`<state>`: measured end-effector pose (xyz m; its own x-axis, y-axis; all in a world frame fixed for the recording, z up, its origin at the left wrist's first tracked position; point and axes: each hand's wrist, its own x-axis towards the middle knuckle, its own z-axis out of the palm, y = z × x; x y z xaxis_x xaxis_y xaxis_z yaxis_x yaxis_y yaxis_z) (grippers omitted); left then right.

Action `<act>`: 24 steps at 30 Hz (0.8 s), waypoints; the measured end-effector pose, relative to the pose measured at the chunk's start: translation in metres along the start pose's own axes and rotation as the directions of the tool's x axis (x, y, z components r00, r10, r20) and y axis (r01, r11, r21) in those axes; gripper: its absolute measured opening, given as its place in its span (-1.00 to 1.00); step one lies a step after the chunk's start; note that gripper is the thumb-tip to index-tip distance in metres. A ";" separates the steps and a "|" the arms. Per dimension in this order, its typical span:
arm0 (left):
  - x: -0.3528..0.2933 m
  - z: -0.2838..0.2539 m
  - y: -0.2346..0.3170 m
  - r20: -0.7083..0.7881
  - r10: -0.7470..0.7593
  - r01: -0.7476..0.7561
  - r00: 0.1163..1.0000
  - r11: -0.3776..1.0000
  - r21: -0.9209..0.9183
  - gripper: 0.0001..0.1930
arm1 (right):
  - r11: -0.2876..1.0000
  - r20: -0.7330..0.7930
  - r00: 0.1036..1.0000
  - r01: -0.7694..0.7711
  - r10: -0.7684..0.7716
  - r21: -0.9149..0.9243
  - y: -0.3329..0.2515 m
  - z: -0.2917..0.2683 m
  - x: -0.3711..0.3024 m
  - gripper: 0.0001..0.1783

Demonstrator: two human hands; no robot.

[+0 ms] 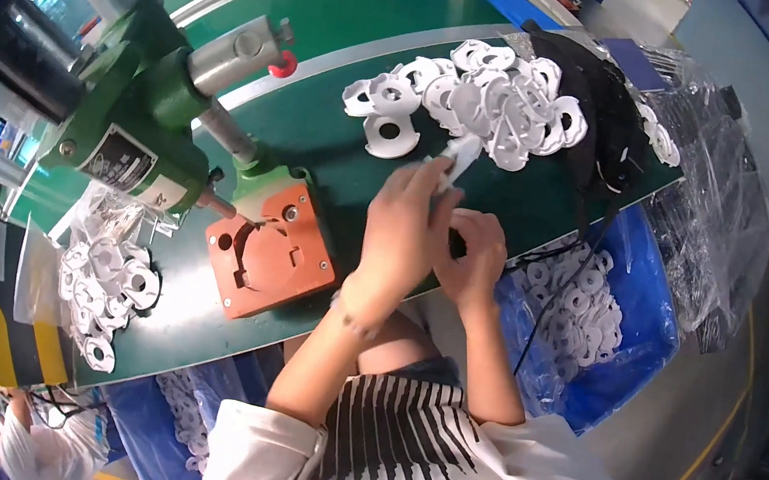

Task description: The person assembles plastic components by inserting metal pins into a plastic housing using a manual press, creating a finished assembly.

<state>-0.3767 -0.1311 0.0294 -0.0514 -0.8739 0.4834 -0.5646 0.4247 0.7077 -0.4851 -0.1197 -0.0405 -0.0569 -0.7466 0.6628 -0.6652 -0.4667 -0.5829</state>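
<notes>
My left hand [402, 233] is closed, and a narrow white piece [459, 159] sticks out beyond its fingertips, near the edge of the pile; its exact kind is unclear. Close beside it, my right hand [478, 254] has its fingers curled around a small dark spot that I cannot make out. Ahead of both hands lies a heap of white ring-shaped plastic parts [510, 101]. One such ring part [390, 136] rests at the heap's near left edge. To the left of my hands, an orange fixture block [270, 259] with a round recess sits under a green bench press [142, 126].
More white parts [106, 286] lie on the green table [183, 335] left of the press. A black bag [597, 103] and clear plastic wrap [717, 187] are at the right. A blue bin [646, 357] of white parts stands below the table's right edge. Another person [52, 444] is at lower left.
</notes>
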 end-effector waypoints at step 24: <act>-0.052 -0.171 -0.061 0.008 -0.497 0.430 0.868 0.744 -0.512 -0.64 | 0.996 0.050 0.996 0.072 -0.069 -0.058 0.002 -0.001 0.000 -0.96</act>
<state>-0.1989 -0.0710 0.0489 0.2295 -0.9712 0.0637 -0.0206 0.0606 0.9979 -0.4872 -0.1204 -0.0408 0.0265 -0.7352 0.6774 -0.7099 -0.4909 -0.5051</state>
